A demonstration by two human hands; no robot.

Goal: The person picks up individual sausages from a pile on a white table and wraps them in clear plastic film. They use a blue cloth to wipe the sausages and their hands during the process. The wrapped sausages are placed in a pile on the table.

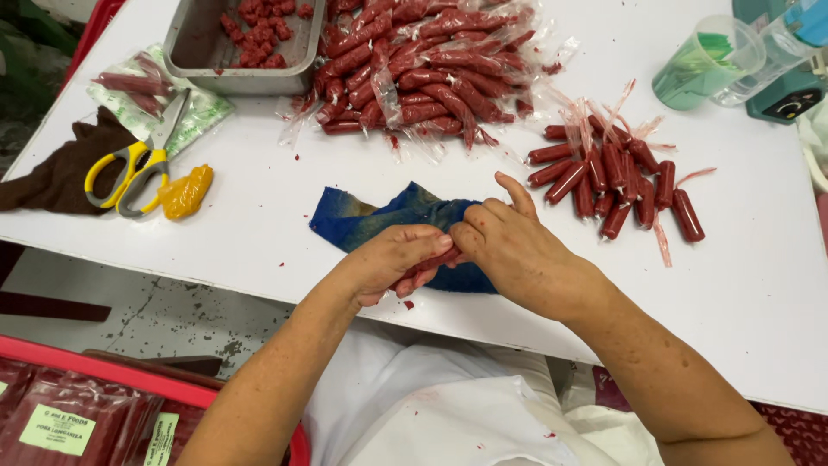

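Left hand [392, 259] and right hand [509, 246] meet over blue cloth [379, 216] on white table [259, 216], both closed around one red sausage [431, 259]. Loose sausages [617, 177] lie right; scissors [138, 164] left.

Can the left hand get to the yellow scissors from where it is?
Probably yes. The yellow-handled scissors lie in the open on the white table, to the left of the left hand, with nothing between. But that hand and the right hand hold a red sausage.
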